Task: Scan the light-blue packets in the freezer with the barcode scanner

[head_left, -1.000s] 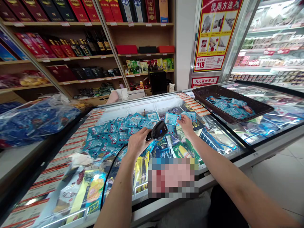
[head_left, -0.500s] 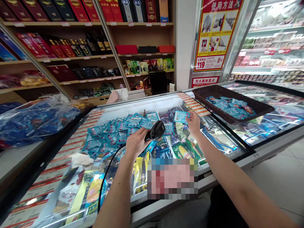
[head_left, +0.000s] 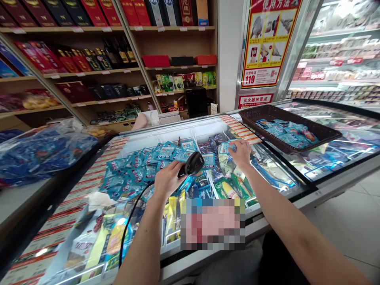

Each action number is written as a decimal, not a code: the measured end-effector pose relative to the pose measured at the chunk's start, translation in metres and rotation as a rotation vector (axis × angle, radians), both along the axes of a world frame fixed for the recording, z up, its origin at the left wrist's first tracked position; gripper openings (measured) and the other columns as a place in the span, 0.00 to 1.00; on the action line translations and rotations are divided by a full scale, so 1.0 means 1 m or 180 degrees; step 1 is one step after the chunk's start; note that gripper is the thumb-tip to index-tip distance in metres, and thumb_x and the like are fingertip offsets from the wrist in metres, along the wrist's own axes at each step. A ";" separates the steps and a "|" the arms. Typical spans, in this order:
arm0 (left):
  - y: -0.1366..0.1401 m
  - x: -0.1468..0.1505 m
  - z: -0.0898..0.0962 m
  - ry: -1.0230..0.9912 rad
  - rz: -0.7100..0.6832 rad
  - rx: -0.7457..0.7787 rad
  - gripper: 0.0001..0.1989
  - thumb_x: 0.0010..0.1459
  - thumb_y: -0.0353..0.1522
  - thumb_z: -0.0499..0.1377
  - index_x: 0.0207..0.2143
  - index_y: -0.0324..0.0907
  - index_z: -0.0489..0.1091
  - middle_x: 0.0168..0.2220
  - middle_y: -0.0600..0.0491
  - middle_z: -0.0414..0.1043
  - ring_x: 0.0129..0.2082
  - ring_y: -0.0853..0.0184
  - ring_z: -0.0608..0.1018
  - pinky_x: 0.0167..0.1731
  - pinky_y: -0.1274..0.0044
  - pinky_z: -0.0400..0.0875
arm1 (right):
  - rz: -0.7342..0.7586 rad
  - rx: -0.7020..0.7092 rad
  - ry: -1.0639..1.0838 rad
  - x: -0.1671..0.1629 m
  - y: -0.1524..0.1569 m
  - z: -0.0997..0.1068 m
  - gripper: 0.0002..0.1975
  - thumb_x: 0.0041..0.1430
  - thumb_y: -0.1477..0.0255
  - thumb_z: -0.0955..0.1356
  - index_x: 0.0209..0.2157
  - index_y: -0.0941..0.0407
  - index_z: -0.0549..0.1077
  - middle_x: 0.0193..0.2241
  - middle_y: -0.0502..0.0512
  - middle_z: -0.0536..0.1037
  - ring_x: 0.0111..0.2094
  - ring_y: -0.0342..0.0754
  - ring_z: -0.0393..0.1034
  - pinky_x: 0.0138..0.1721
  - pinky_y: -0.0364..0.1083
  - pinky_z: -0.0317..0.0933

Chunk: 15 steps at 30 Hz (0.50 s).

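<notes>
My left hand (head_left: 166, 179) is wrapped round the handle of a black barcode scanner (head_left: 194, 163), whose head points to the right. Its black cable (head_left: 130, 215) hangs down beside my forearm. A small flat blue packet (head_left: 224, 148) with a white label is pinched in my right hand (head_left: 241, 154), which partly covers it. Just below and left of that packet, another blue packet (head_left: 209, 160) lies on the freezer's glass top. Many similar blue packets (head_left: 138, 168) are heaped on the glass to the left of the scanner.
Through the glass of the chest freezer (head_left: 204, 263) I see ice-cream packs in wire baskets. A dark woven basket (head_left: 328, 136) holding blue packets stands at the right. A clear bag of blue packs (head_left: 44, 152) lies at the left. Shelves of boxes (head_left: 156, 61) stand behind.
My right hand has turned over the packet, and its fingers now cover more of it. The scanner stays in my left hand, almost unmoved. The view has shifted slightly.
</notes>
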<state>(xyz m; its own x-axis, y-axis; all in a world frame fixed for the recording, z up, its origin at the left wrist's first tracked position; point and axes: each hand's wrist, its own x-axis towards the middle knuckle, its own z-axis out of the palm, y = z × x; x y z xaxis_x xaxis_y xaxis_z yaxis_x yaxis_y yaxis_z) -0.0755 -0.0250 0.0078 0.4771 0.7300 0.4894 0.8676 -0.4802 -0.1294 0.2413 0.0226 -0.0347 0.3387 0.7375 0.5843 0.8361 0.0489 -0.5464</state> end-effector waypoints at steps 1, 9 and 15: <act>0.000 0.000 0.000 -0.0001 -0.0006 0.0005 0.15 0.59 0.40 0.51 0.46 0.47 0.67 0.41 0.51 0.73 0.37 0.64 0.76 0.26 0.76 0.63 | 0.0095 -0.0075 -0.0098 -0.002 0.000 -0.001 0.10 0.51 0.66 0.67 0.36 0.50 0.76 0.42 0.57 0.71 0.48 0.58 0.56 0.50 0.59 0.48; 0.000 -0.002 0.001 -0.0058 0.0206 0.0117 0.15 0.59 0.41 0.52 0.46 0.46 0.67 0.42 0.52 0.73 0.37 0.63 0.76 0.26 0.75 0.62 | 0.0026 -0.0073 -0.0403 0.000 -0.001 -0.011 0.09 0.55 0.67 0.67 0.38 0.52 0.76 0.46 0.59 0.71 0.50 0.59 0.55 0.53 0.63 0.39; 0.001 -0.004 0.002 -0.0139 0.0403 0.0187 0.16 0.57 0.41 0.53 0.46 0.46 0.68 0.42 0.51 0.73 0.35 0.63 0.76 0.26 0.75 0.61 | 0.0534 -0.0327 -0.0860 -0.018 -0.008 0.001 0.20 0.60 0.57 0.61 0.47 0.52 0.72 0.48 0.59 0.70 0.52 0.58 0.55 0.53 0.59 0.45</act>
<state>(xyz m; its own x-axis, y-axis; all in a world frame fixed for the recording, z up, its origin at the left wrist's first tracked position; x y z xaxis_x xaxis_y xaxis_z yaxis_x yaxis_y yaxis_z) -0.0797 -0.0245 0.0098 0.3603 0.7524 0.5514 0.9261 -0.3593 -0.1148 0.2237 0.0146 -0.0339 0.0506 0.8295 0.5562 0.9363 0.1544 -0.3154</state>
